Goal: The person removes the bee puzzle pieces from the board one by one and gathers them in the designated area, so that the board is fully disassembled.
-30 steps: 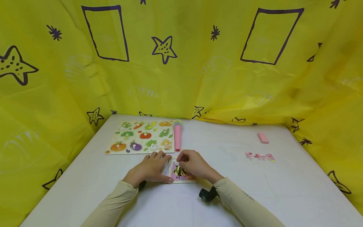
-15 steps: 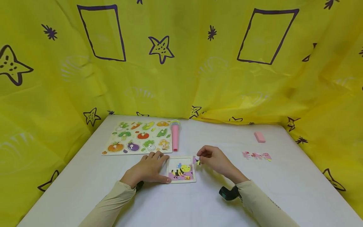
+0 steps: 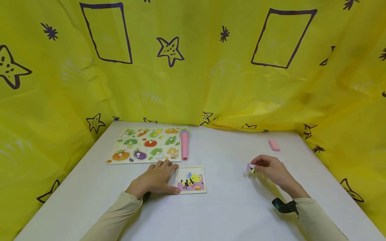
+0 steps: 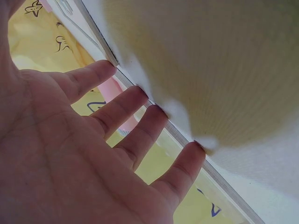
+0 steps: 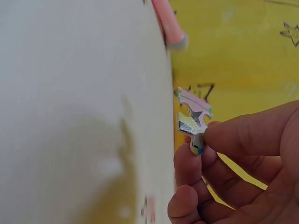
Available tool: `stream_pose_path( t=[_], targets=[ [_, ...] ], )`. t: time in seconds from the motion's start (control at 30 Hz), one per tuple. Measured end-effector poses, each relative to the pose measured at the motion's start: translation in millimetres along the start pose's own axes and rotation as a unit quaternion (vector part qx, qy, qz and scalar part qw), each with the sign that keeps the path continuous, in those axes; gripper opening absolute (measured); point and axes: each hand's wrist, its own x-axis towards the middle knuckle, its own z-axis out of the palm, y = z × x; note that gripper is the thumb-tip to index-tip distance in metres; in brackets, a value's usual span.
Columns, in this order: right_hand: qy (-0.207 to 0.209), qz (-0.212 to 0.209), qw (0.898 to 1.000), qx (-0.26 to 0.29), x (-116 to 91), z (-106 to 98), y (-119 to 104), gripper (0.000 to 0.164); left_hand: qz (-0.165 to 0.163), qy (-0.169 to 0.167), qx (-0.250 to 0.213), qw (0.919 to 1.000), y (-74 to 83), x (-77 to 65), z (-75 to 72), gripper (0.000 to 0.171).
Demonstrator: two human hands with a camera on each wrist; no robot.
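Note:
A small square jigsaw tray [image 3: 205,180] with a white rim lies on the table in the head view. Inside it, fitted pieces [image 3: 196,179] make up part of a bee picture, with a bare white area along the top. My left hand [image 3: 155,179] rests at the tray's left side, thumb at the lower left corner and fingers spread. To the right, my right hand [image 3: 275,170] pinches a jigsaw piece [image 5: 192,116] between thumb and fingers, above the table. That piece shows pink, yellow and black.
A vegetable puzzle board [image 3: 150,148] lies at the back left, with a pink toy microphone [image 3: 185,145] along its right side. A pink block [image 3: 274,145] sits at the back right. Pink pieces [image 3: 284,164] are mostly hidden behind my right hand. Yellow cloth [image 3: 193,87] hangs behind the table.
My right hand has lifted the jigsaw piece away from the tray and carried it right, toward the loose pink pieces. My left hand has stayed beside the tray.

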Motion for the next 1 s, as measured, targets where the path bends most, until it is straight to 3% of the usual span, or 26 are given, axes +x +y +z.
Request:
stream_pose_path(
  t=[0.2, 0.37, 0.57, 1.0],
  targets=[
    [-0.002, 0.042, 0.999, -0.027, -9.1, -31.7, 25.8, 0.018, 0.000, -0.004, -0.005, 1.0000, 2.4, 0.4, -0.9, 0.093],
    [-0.014, 0.061, 0.998, -0.025, -10.4, -44.6, 38.4, 0.025, 0.000, -0.003, -0.002, 1.0000, 1.3, 1.1, -1.6, 0.093],
    [-0.016, 0.090, 0.996, -0.015, -9.7, -43.8, 42.5, 0.026, -0.001, -0.002, 0.002, 1.0000, 0.0, 1.5, -0.8, 0.093],
    [0.008, 0.050, 0.996, -0.067, -4.9, -33.0, 52.3, 0.018, -0.002, -0.001, 0.003, 1.0000, 0.5, 0.2, -0.9, 0.093]
  ],
)
